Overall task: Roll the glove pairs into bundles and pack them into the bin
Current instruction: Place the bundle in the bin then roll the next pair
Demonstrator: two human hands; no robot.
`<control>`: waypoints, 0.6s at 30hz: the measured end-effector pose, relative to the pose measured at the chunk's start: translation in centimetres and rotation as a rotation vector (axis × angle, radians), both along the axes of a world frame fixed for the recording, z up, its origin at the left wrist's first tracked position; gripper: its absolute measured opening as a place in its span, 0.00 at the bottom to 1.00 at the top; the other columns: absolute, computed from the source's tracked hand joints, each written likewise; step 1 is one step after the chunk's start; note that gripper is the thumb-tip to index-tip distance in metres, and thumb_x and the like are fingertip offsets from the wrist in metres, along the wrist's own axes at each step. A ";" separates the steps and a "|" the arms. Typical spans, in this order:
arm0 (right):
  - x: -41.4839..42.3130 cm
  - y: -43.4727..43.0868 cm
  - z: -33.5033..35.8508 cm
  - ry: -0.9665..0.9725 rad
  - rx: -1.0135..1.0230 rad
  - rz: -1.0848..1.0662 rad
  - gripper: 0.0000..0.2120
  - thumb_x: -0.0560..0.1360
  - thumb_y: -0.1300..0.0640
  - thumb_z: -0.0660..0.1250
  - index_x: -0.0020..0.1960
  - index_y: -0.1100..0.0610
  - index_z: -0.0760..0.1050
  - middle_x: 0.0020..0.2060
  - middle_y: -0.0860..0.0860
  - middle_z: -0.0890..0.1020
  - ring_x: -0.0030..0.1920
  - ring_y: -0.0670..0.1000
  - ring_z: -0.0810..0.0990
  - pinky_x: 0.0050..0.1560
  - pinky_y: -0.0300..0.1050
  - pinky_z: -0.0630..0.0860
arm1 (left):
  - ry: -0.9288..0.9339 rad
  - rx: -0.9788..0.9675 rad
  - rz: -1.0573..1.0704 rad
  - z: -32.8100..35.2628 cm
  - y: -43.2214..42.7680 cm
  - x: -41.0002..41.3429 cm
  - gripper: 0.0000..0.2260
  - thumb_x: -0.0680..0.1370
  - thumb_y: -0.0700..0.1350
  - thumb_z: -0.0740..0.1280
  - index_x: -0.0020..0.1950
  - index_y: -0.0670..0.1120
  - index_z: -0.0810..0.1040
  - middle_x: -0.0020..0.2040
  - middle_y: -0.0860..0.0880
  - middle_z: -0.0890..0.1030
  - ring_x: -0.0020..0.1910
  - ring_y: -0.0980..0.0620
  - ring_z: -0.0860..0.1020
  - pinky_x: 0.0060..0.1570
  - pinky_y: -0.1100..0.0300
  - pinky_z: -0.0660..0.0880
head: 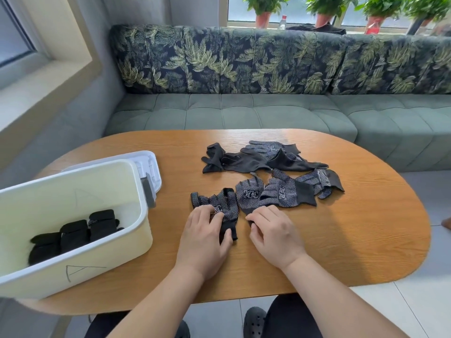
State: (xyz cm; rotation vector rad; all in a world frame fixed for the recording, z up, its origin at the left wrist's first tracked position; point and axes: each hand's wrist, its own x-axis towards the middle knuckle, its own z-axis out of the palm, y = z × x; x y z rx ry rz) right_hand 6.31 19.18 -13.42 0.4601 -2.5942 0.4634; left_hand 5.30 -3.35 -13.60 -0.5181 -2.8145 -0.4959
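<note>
Two dotted black gloves are laid flat, side by side, at the near middle of the desk (353, 240). The left glove (227, 206) is held by the left hand (205, 240). Its fingers (201, 212) are curled down on the glove's palm and the thumb is laid across the black cuff, so that the cuff is pinched. The right glove (249, 195) is gripped at its cuff end by the right hand (275, 237), whose fingers are bent close together over the edge, and most of the cuff is hidden beneath them. The two hands are set near each other but apart.

Just beyond, a loose heap (273, 162) of further gloves is spread over the middle of the desk, some with the dotted side up and some plain black. The right glove is overlapped by one of them.

The bin (102, 259) is stood open at the left edge of the desk, with a letter A drawn on its near wall. Several rolled black bundles (73, 234) are lying side by side on its floor. Its lid (152, 164) is laid just behind it.

A sofa (244, 111) with leaf-patterned cushions is seen past the desk.
</note>
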 end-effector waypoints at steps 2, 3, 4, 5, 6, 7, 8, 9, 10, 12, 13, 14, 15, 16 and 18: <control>0.1 -0.2 0.0 -0.003 0.020 0.039 0.09 0.76 0.59 0.68 0.55 0.52 0.83 0.52 0.46 0.82 0.54 0.53 0.80 0.53 0.52 0.79 | -0.017 0.004 -0.014 -0.2 0.0 -0.1 0.24 0.82 0.58 0.61 0.70 0.45 0.79 0.72 0.45 0.75 0.75 0.43 0.71 0.76 0.45 0.69; 0.2 -0.4 0.0 -0.004 0.025 0.051 0.09 0.76 0.59 0.67 0.55 0.52 0.83 0.53 0.46 0.82 0.54 0.53 0.80 0.53 0.52 0.79 | -0.026 0.003 -0.023 -0.3 0.0 -0.1 0.24 0.82 0.58 0.60 0.72 0.45 0.78 0.74 0.46 0.75 0.76 0.44 0.70 0.77 0.45 0.68; 0.3 -0.6 0.1 -0.003 0.027 0.060 0.09 0.76 0.59 0.67 0.55 0.52 0.83 0.53 0.46 0.82 0.54 0.53 0.80 0.53 0.52 0.79 | -0.032 0.000 -0.028 -0.3 0.0 -0.2 0.24 0.83 0.58 0.60 0.73 0.46 0.78 0.75 0.46 0.75 0.77 0.44 0.69 0.77 0.45 0.67; 0.3 -0.7 0.2 -0.001 0.029 0.065 0.09 0.76 0.59 0.67 0.55 0.52 0.83 0.53 0.46 0.82 0.54 0.53 0.80 0.53 0.51 0.78 | -0.034 -0.004 -0.029 -0.3 0.0 -0.2 0.25 0.83 0.58 0.60 0.74 0.46 0.77 0.75 0.46 0.75 0.77 0.44 0.69 0.77 0.44 0.67; 0.4 -0.8 0.2 0.002 0.030 0.067 0.09 0.77 0.58 0.67 0.55 0.52 0.82 0.53 0.46 0.82 0.54 0.53 0.80 0.53 0.51 0.78 | -0.034 -0.011 -0.027 -0.2 0.0 -0.2 0.25 0.83 0.58 0.60 0.75 0.47 0.76 0.75 0.46 0.75 0.77 0.44 0.69 0.77 0.44 0.67; 0.5 -0.8 0.2 0.001 0.029 0.063 0.09 0.77 0.58 0.67 0.55 0.52 0.82 0.53 0.46 0.82 0.54 0.53 0.80 0.53 0.50 0.78 | -0.032 -0.020 -0.024 -0.1 0.0 -0.2 0.25 0.83 0.58 0.60 0.75 0.48 0.76 0.74 0.46 0.75 0.77 0.43 0.69 0.77 0.44 0.67; 0.5 -0.8 0.2 0.001 0.027 0.053 0.09 0.77 0.58 0.67 0.55 0.52 0.82 0.52 0.46 0.82 0.54 0.53 0.80 0.53 0.51 0.78 | -0.029 -0.032 -0.019 -0.1 0.0 -0.2 0.24 0.82 0.58 0.61 0.75 0.49 0.77 0.73 0.45 0.75 0.76 0.43 0.70 0.77 0.43 0.67; 0.5 -0.8 0.2 0.002 0.025 0.032 0.08 0.78 0.58 0.67 0.55 0.52 0.82 0.51 0.46 0.82 0.53 0.53 0.80 0.53 0.51 0.78 | -0.028 -0.044 -0.012 0.0 0.0 -0.2 0.24 0.82 0.58 0.60 0.74 0.49 0.77 0.73 0.44 0.76 0.75 0.42 0.70 0.77 0.43 0.68; 0.5 -0.8 0.1 0.004 0.019 -0.001 0.08 0.79 0.57 0.66 0.55 0.52 0.82 0.51 0.46 0.82 0.53 0.53 0.80 0.53 0.51 0.79 | -0.030 -0.055 -0.003 0.0 0.0 -0.2 0.24 0.82 0.59 0.60 0.74 0.49 0.78 0.72 0.44 0.76 0.75 0.41 0.71 0.76 0.42 0.68; 0.3 -0.6 0.1 -0.011 -0.001 -0.120 0.08 0.80 0.54 0.66 0.55 0.52 0.82 0.50 0.46 0.82 0.53 0.52 0.79 0.54 0.51 0.78 | -0.045 -0.072 0.018 0.0 -0.1 -0.3 0.25 0.82 0.60 0.58 0.74 0.50 0.78 0.73 0.44 0.75 0.75 0.41 0.70 0.77 0.42 0.68; 0.1 -0.5 0.0 -0.026 -0.007 -0.202 0.08 0.81 0.53 0.65 0.55 0.51 0.82 0.50 0.46 0.81 0.53 0.51 0.79 0.54 0.51 0.78 | -0.052 -0.078 0.027 -0.1 -0.3 -0.4 0.26 0.82 0.60 0.57 0.74 0.50 0.77 0.73 0.44 0.75 0.76 0.41 0.70 0.77 0.42 0.67; -0.2 -0.3 0.0 -0.046 -0.009 -0.286 0.07 0.81 0.52 0.65 0.55 0.51 0.82 0.49 0.46 0.81 0.52 0.51 0.78 0.53 0.51 0.77 | -0.056 -0.081 0.034 -0.2 -0.7 -0.6 0.26 0.82 0.60 0.56 0.75 0.50 0.77 0.74 0.44 0.74 0.76 0.41 0.69 0.78 0.42 0.67; -0.5 -0.2 0.0 -0.065 -0.009 -0.357 0.07 0.81 0.52 0.65 0.54 0.51 0.81 0.48 0.46 0.80 0.51 0.52 0.77 0.51 0.51 0.76 | -0.059 -0.084 0.041 -0.2 -1.3 -0.7 0.27 0.82 0.61 0.55 0.75 0.50 0.76 0.75 0.44 0.73 0.77 0.41 0.68 0.79 0.42 0.65; -0.8 -0.2 0.0 -0.077 -0.007 -0.409 0.07 0.81 0.51 0.66 0.53 0.51 0.81 0.48 0.47 0.79 0.50 0.52 0.77 0.50 0.52 0.75 | -0.064 -0.087 0.051 -0.3 -1.9 -0.9 0.27 0.82 0.61 0.54 0.76 0.50 0.75 0.75 0.44 0.73 0.78 0.42 0.67 0.80 0.42 0.63; -1.5 -0.2 0.3 -0.064 -0.001 -0.449 0.06 0.81 0.52 0.66 0.51 0.52 0.81 0.47 0.48 0.79 0.50 0.54 0.76 0.49 0.53 0.74 | -0.074 -0.093 0.069 -0.3 -2.8 -1.1 0.29 0.82 0.60 0.51 0.78 0.51 0.73 0.78 0.45 0.70 0.81 0.44 0.63 0.83 0.44 0.56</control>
